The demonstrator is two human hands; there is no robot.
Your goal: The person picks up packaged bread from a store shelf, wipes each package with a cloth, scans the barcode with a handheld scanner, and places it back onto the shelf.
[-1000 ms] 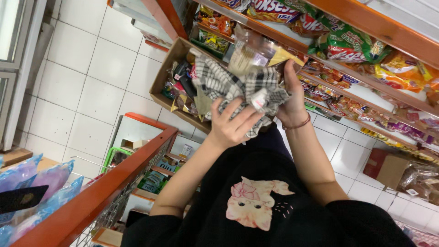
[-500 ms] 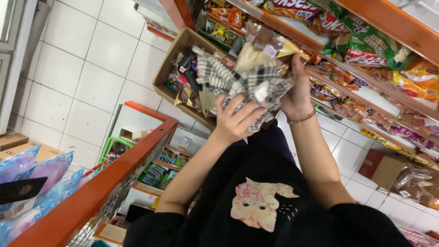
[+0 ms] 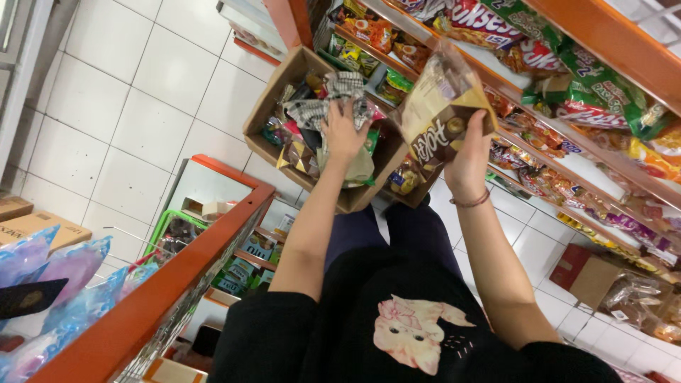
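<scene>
A person in a black top stands in a shop aisle, both arms raised toward the upper middle of the frame. The left hand (image 3: 344,131) is clenched on a bunch of checked grey-and-white packets (image 3: 333,106), fingers curled over them, pressing the bunch down among the mixed snack packs inside an open cardboard box (image 3: 266,117) that sits on the white tiled floor (image 3: 128,92) at upper centre. The right hand (image 3: 468,152), a thin bracelet on its wrist, grips the lower edge of a tan and brown snack bag (image 3: 440,106) and holds it up just right of the box, in front of the orange shelf (image 3: 603,39) of bright packets that runs across the upper right.

Half a second earlier both hands were together on one bundle, the checked packets and the tan bag held as a single cluster above the box. Now the bundle is split: the checked packets have gone down into the box with the left hand, and the tan bag has stayed up with the right, apart from them.

An orange rail (image 3: 170,284) crosses the lower left, with blue and purple bags (image 3: 57,276) at the left edge.
</scene>
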